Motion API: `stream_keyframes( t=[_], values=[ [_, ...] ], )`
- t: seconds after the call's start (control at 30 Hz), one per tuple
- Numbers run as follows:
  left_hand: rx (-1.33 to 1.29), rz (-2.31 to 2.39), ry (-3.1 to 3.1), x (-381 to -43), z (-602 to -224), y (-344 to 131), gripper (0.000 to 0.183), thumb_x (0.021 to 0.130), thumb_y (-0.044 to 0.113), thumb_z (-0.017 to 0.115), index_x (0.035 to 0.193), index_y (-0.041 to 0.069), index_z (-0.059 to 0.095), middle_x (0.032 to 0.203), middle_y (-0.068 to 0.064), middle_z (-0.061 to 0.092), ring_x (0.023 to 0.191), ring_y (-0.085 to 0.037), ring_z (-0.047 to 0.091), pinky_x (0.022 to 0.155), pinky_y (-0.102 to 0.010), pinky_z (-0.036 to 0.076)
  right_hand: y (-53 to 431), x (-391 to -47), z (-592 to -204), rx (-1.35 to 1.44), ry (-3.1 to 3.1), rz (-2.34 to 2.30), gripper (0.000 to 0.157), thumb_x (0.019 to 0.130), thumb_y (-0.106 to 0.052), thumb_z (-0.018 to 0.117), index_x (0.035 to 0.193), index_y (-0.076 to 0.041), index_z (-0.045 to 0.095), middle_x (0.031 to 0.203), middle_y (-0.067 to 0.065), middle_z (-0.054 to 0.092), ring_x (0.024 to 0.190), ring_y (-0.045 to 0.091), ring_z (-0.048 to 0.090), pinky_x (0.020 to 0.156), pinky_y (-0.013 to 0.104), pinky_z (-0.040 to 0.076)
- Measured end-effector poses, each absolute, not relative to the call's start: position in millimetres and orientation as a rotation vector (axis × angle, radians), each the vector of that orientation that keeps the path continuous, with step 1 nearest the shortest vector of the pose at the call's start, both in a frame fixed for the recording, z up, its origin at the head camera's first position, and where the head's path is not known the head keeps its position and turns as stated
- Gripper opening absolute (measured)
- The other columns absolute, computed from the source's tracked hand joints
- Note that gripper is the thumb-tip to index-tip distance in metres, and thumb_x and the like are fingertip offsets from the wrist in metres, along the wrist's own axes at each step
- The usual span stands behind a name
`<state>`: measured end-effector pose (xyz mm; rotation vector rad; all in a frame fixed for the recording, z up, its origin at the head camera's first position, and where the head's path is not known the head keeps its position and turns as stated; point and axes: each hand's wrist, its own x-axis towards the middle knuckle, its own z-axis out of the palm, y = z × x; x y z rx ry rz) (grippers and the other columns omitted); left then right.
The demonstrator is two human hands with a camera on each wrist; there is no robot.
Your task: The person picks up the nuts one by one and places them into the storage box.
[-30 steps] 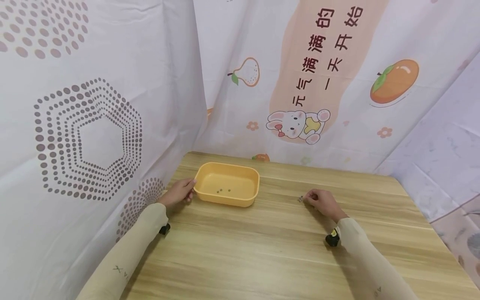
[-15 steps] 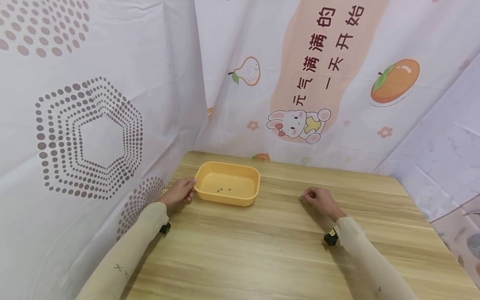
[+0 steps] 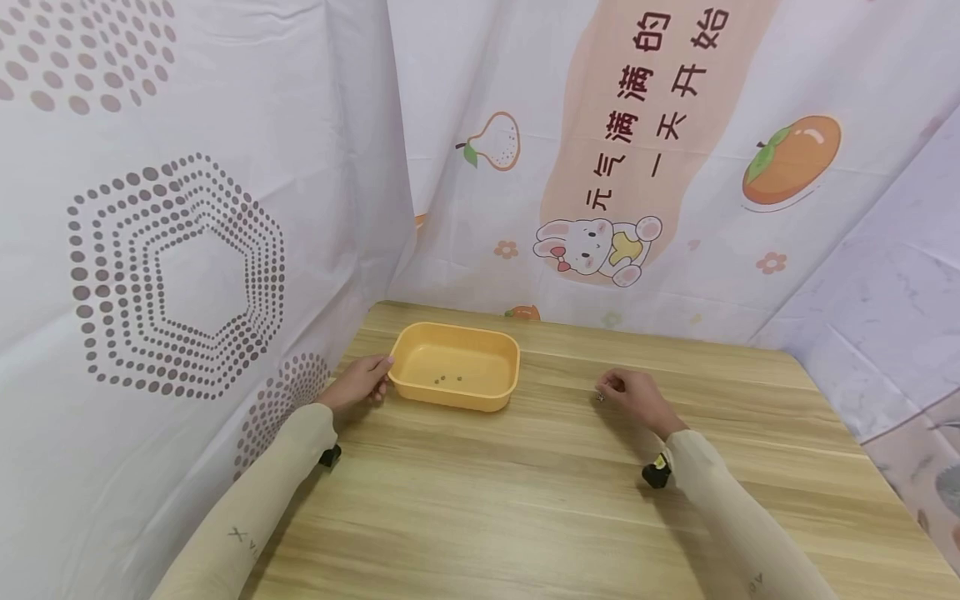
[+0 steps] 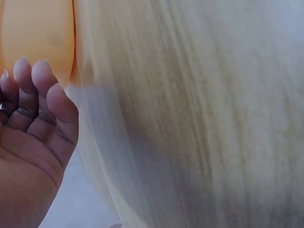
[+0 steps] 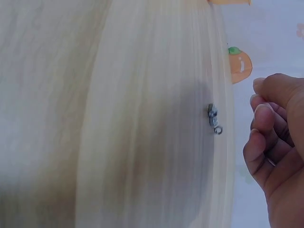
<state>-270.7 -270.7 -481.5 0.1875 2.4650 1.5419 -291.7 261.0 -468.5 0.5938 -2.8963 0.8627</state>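
Observation:
My left hand [image 3: 358, 383] grips the left end of a yellow plastic basin [image 3: 454, 400] at its rim. In the left wrist view the curled fingers [image 4: 45, 78] lie against the basin's outside [image 4: 40, 33], and the thumb is out of sight. A few small metal nuts [image 3: 459, 379] lie on the basin floor. To the right, my right hand [image 3: 636, 398] hovers just over a small cluster of metal nuts [image 5: 213, 116] on the table. Its thumb and index tips come close together, with the other fingers curled; whatever is between the tips is hidden.
The wooden table [image 3: 480, 500] runs across the front. A white printed curtain [image 3: 480, 208] hangs along its back edge, and another patterned curtain [image 3: 300, 275] stands close beside the left arm. Black straps with cameras [image 3: 657, 473] sit at the wrists.
My right hand has shifted slightly left and up at the nut cluster, its fingertips drawing together. The left hand and the basin stay in place.

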Motion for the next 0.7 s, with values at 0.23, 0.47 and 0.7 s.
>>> stream_keyframes(
  t=[0.23,0.47,0.7],
  values=[
    [0.190,1.544,2.466,-270,-482,-272,0.041,0.104,0.038,0.035,0.096,0.003,0.055,0.076,-0.011,0.056,0.060,-0.018,0.052,0.053,-0.029,0.048,251,-290,-463,0.620,-2.895,0.889,0.013,0.092,-0.024,0.065,0.092,-0.012,0.070,0.081,-0.003,0.066,0.071,0.010,0.057,0.060,0.026,0.047],
    [0.193,1.529,2.478,-271,-481,-270,0.040,0.104,0.038,0.035,0.095,0.003,0.053,0.074,-0.009,0.055,0.060,-0.019,0.053,0.052,-0.029,0.048,244,-289,-461,0.659,-2.894,0.909,0.012,0.093,-0.023,0.065,0.094,-0.012,0.069,0.082,0.000,0.067,0.071,0.011,0.060,0.061,0.027,0.049],
    [0.198,1.556,2.460,-270,-480,-271,0.037,0.105,0.035,0.036,0.094,0.003,0.052,0.073,-0.009,0.055,0.059,-0.018,0.052,0.050,-0.026,0.046,237,-290,-458,0.668,-2.902,0.896,0.015,0.093,-0.025,0.064,0.095,-0.011,0.069,0.082,0.000,0.068,0.069,0.010,0.059,0.062,0.028,0.050]
  ],
)
